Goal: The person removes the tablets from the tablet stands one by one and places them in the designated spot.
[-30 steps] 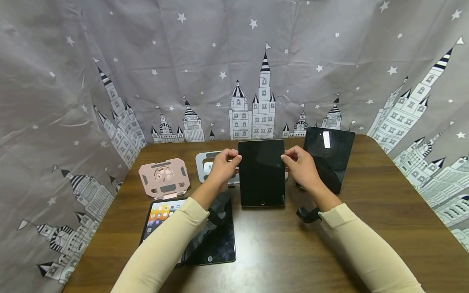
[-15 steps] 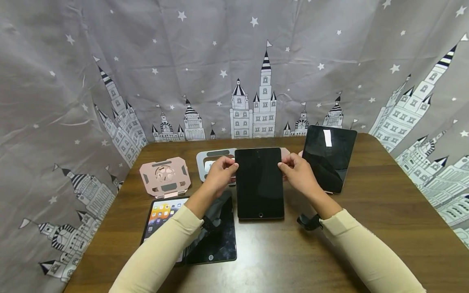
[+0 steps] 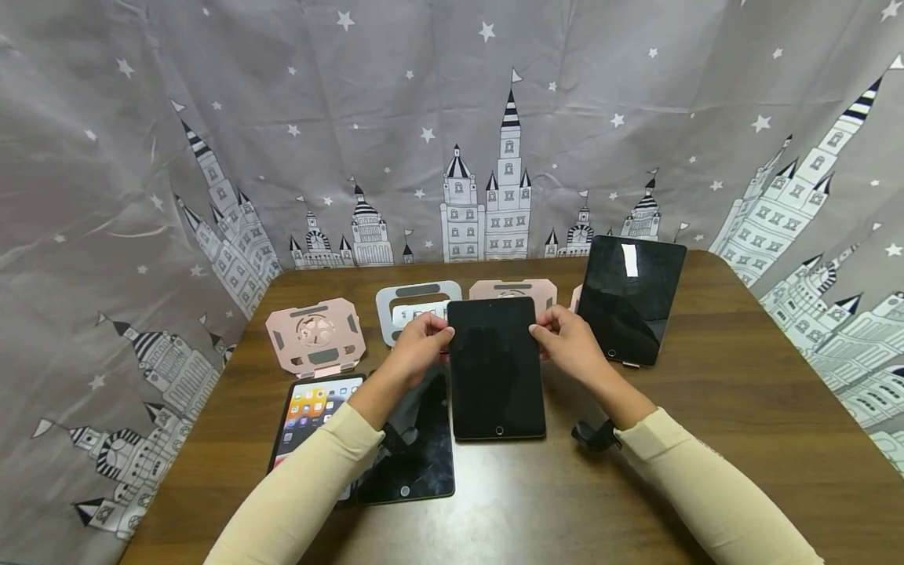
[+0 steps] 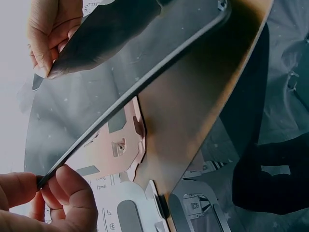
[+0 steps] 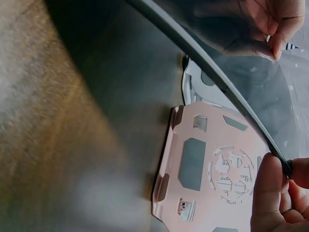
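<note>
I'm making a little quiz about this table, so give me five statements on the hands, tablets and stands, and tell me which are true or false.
1. The left hand and right hand both grip the middle tablet. True.
2. The middle tablet shows colourful app icons. False: it is dark; the lit tablet at the left shows them.
3. The rightmost tablet is propped up, tilted back. True.
4. A tablet leans on the leftmost pink stand. False: the leftmost pink stand has no tablet leaning on it.
5. The grey stand is right of the middle pink stand. False: the grey stand is left of the middle pink stand.
</note>
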Demonstrator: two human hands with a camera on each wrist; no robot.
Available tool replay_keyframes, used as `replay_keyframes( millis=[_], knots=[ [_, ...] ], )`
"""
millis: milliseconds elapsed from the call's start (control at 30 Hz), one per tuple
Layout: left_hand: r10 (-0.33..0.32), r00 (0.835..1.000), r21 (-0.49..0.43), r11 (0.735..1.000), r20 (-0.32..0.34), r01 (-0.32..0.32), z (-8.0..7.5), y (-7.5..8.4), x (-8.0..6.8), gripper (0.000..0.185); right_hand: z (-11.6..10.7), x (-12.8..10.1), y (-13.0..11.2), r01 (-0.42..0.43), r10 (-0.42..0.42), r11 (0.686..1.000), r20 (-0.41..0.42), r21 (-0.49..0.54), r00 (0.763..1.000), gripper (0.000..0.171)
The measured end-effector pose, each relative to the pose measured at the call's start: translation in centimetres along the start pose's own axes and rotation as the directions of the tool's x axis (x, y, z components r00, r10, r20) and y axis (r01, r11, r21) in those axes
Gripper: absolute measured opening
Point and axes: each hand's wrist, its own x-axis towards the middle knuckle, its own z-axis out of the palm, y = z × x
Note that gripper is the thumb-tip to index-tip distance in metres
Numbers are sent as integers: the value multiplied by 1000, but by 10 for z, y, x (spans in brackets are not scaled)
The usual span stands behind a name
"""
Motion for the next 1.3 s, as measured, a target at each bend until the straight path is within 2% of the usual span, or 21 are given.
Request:
replay_keyframes(
  millis=[800, 1167, 1300],
  knots=[
    [-79, 995, 82, 994, 62, 74, 0, -16, -13, 7, 7, -18, 12, -55, 56, 998, 84, -10, 995, 11],
    [-102, 989, 166, 983, 109, 83, 1, -23, -21, 10, 10, -24, 20, -95, 96, 995, 160, -13, 982, 9],
    [-89, 991, 217, 974, 104, 65, 1, -24, -22, 9, 12, -26, 22, -104, 105, 994, 181, -18, 978, 9]
  ],
)
